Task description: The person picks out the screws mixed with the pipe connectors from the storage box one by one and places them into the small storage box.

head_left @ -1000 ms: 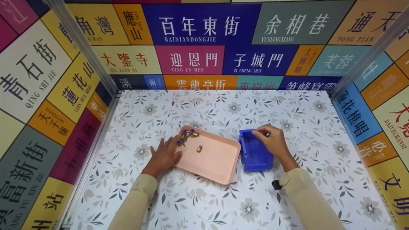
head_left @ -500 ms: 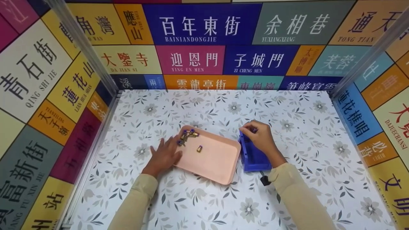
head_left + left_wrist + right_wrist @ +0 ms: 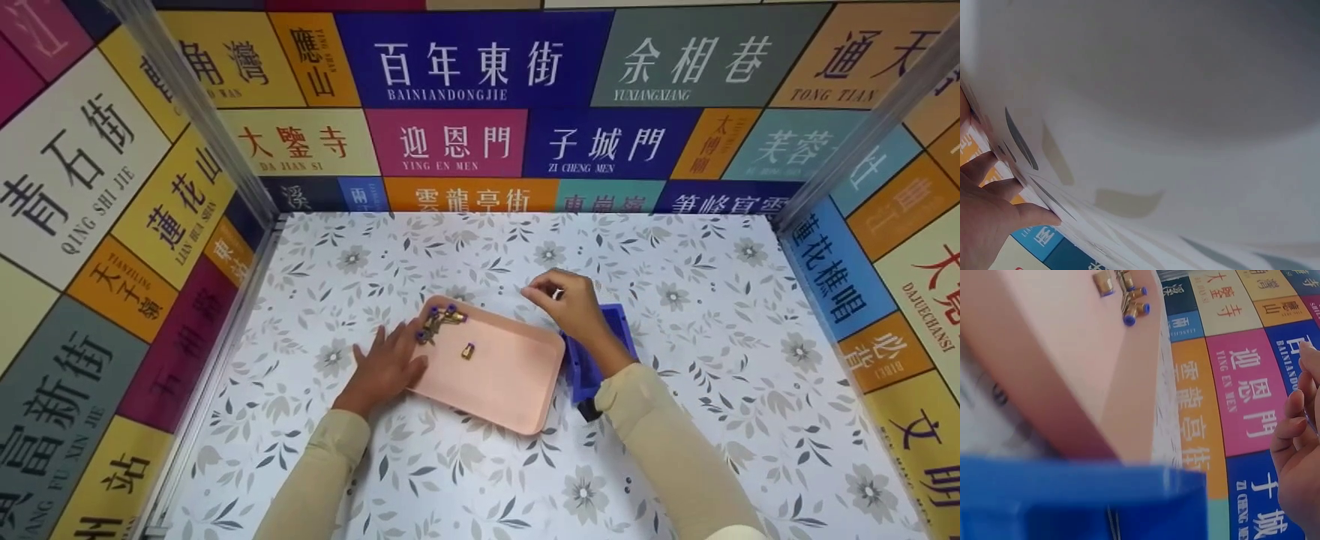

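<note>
A pink tray (image 3: 510, 375) lies on the table, with several brass push-in fittings (image 3: 442, 319) with blue collars grouped in its far left corner. One more fitting (image 3: 468, 351) lies apart near the tray's middle. My left hand (image 3: 386, 367) rests at the tray's left rim, fingers extended. Up and left of the blue bin (image 3: 621, 322), my right hand (image 3: 566, 300) is raised past the tray's far right corner. Its thumb and index fingertips are brought together and the other fingers (image 3: 1292, 427) curl; I cannot tell whether anything is between them. Thin silver pieces (image 3: 1113, 523) show in the bin.
The blue bin stands close to the tray's right side, partly hidden beneath the right forearm. A flower-patterned cloth (image 3: 420, 480) covers the table. Panels with street names (image 3: 480, 60) rise at the back and both sides. A black block (image 3: 589, 409) shows under the right sleeve.
My right hand has moved from over the bin to the left and away, past the tray's far right corner. The left hand, tray and fittings have stayed in place.
</note>
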Action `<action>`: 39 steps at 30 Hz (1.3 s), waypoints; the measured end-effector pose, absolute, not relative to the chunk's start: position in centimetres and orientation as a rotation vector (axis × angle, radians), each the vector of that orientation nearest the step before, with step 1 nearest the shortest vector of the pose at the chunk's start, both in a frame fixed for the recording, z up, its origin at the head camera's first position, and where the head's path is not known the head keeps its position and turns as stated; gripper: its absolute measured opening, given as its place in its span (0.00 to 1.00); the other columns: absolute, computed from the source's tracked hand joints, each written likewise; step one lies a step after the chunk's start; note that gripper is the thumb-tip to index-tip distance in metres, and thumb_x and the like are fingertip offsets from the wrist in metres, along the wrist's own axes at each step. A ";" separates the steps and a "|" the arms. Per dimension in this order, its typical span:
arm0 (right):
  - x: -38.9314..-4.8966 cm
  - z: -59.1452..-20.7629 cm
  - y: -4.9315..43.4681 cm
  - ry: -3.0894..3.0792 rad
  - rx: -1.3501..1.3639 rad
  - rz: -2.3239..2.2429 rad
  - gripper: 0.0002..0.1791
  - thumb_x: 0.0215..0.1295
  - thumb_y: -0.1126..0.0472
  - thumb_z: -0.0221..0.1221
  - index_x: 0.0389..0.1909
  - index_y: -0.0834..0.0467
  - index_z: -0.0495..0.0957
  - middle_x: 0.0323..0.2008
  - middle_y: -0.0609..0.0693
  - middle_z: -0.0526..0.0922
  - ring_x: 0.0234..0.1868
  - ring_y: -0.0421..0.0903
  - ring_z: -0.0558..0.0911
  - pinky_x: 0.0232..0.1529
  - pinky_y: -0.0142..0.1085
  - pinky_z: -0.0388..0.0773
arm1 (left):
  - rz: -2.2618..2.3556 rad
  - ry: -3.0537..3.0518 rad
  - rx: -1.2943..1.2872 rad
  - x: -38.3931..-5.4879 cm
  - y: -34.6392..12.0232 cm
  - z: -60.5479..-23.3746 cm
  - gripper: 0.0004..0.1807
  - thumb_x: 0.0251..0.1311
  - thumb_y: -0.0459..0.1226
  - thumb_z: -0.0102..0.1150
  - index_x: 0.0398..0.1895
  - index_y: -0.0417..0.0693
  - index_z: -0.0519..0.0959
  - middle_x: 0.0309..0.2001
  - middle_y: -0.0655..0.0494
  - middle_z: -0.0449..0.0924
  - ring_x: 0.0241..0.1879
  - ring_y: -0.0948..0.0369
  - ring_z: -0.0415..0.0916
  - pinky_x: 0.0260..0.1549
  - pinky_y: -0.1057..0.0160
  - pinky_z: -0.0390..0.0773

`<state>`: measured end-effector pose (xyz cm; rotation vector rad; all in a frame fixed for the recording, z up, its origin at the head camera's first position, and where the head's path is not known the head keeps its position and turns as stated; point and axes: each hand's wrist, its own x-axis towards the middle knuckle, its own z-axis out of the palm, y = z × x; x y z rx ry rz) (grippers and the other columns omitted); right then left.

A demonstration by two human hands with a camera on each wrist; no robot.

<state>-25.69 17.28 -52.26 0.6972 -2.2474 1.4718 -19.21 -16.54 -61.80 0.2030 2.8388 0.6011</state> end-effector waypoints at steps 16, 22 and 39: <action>-27.6 -55.6 13.4 -2.301 0.791 1.561 0.04 0.65 0.55 0.69 0.33 0.50 0.88 0.25 0.44 0.86 0.24 0.37 0.79 0.26 0.34 0.77 | 0.614 2.807 0.180 -19.3 -16.4 -61.9 0.38 0.76 0.62 0.37 0.83 0.73 0.39 0.84 0.51 0.45 0.82 0.37 0.34 0.66 0.18 0.31; -27.7 -56.5 11.8 -2.360 0.813 1.549 0.06 0.67 0.54 0.68 0.34 0.53 0.87 0.24 0.46 0.85 0.24 0.38 0.79 0.27 0.32 0.76 | 0.620 2.834 0.192 -19.2 -16.5 -62.0 0.38 0.76 0.61 0.38 0.83 0.74 0.39 0.83 0.51 0.47 0.81 0.36 0.36 0.66 0.18 0.32; -28.6 -59.0 8.8 -2.461 0.888 1.465 0.09 0.68 0.53 0.67 0.39 0.54 0.87 0.23 0.47 0.83 0.23 0.38 0.78 0.27 0.31 0.75 | 0.617 2.832 0.197 -19.3 -16.5 -62.0 0.38 0.75 0.62 0.37 0.83 0.77 0.37 0.83 0.51 0.46 0.81 0.35 0.36 0.66 0.17 0.31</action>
